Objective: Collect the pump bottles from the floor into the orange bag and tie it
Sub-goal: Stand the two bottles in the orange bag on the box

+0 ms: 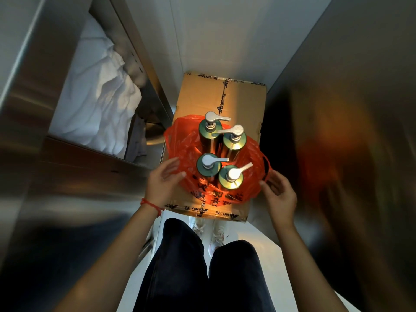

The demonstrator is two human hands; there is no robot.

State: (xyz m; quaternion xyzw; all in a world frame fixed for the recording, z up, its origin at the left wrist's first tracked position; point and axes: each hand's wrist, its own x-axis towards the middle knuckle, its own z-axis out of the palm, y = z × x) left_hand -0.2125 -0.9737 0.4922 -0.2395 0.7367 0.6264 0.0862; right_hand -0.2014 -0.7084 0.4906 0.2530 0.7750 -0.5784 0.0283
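Note:
Several green pump bottles (209,134) with silver pump heads stand upright inside the orange bag (180,143), whose mouth lies spread wide around them. The bag rests on top of a taped cardboard box (245,102). My left hand (163,180) is at the bag's left rim with fingers spread, touching the plastic. My right hand (280,194) is at the bag's right side, fingertips pinching the orange handle loop (267,165).
A steel cart wall (67,176) stands on the left, with white crumpled linen (101,104) in its bin. A steel panel (349,154) closes the right side. My legs and white shoes (209,230) are just below the box on the pale floor.

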